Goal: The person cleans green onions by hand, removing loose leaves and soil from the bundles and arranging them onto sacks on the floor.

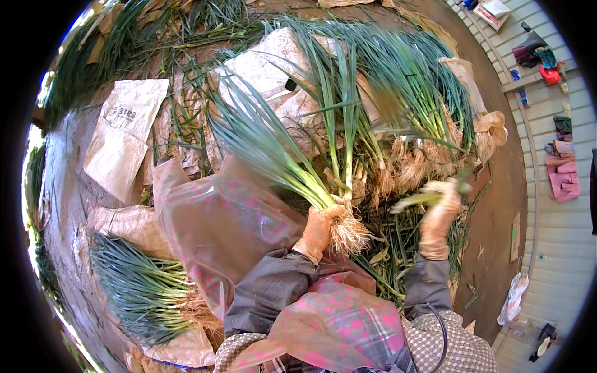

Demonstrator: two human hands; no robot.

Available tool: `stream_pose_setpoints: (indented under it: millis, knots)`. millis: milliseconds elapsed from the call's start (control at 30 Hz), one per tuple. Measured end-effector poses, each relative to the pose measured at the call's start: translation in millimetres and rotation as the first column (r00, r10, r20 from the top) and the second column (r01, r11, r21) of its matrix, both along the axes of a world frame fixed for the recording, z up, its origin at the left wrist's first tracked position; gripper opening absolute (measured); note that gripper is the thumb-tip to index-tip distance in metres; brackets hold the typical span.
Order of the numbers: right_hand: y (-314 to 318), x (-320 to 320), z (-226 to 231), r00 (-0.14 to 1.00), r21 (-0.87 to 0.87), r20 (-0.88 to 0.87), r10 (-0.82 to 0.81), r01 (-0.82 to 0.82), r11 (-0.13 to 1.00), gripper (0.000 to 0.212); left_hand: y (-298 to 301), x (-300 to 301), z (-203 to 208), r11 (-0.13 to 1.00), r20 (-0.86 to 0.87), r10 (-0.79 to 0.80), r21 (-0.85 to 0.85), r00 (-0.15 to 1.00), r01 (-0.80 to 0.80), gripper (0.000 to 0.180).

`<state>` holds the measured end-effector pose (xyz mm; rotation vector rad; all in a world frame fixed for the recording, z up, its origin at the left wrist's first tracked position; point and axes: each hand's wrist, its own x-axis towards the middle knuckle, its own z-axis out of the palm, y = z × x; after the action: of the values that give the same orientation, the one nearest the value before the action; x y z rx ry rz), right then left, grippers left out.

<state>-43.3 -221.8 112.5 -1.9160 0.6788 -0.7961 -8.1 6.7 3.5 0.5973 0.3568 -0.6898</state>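
Observation:
My left hand, in an orange-tan glove, is closed around the pale stems of a bunch of green onions. Their shaggy roots hang out to the right of the fist, and the long leaves fan toward the far left. To the right, my gloved right hand, smeared by motion, grips a few stripped leaves, pale at one end. It is apart from the bunch. Beneath it lies a heap of loose green leaves. A thin group of upright-looking stalks lies just beyond my left hand.
A large row of green onions lies on sacks at the far side, roots toward me. Another pile rests at the near left. A white sack lies at the left. Clothes hang on the corrugated wall at right.

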Motion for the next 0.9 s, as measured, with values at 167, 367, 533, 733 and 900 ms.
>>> stream_pose_setpoints:
  millis: [167, 367, 533, 733, 900]
  knots:
    - [-135.0, -120.6, -38.9, 0.922, 0.087, -0.302, -0.242, 0.279, 0.956, 0.043, 6.5, -0.3, 20.4, 0.987, -0.015, 0.021, -0.156, 1.000, -0.023, 0.018]
    - [5.5, -55.6, -58.8, 0.482, 0.091, -0.820, 0.310, -0.424, 0.901, 0.075, 4.3, -7.5, 1.0, 0.996, -0.028, -0.019, -0.091, 0.999, 0.017, 0.018]
    - [59.4, 77.1, -53.9, 0.284, 0.024, -0.770, 0.571, -0.882, 0.471, 0.056, -0.1, -7.2, 0.4, 0.998, 0.040, -0.061, -0.019, 0.997, 0.062, 0.018]
    - [97.2, 45.9, -10.2, 0.698, 0.656, -0.110, 0.708, -0.484, 0.579, 0.013, 3.3, 2.3, 10.4, 0.991, -0.022, 0.103, 0.086, 0.994, -0.101, 0.015]
    - [26.7, -14.1, -13.2, 0.860, 0.789, 0.504, -0.079, -0.421, 0.448, 0.024, 2.1, 2.6, 1.8, 0.997, 0.001, 0.022, 0.076, 1.000, -0.022, 0.012]
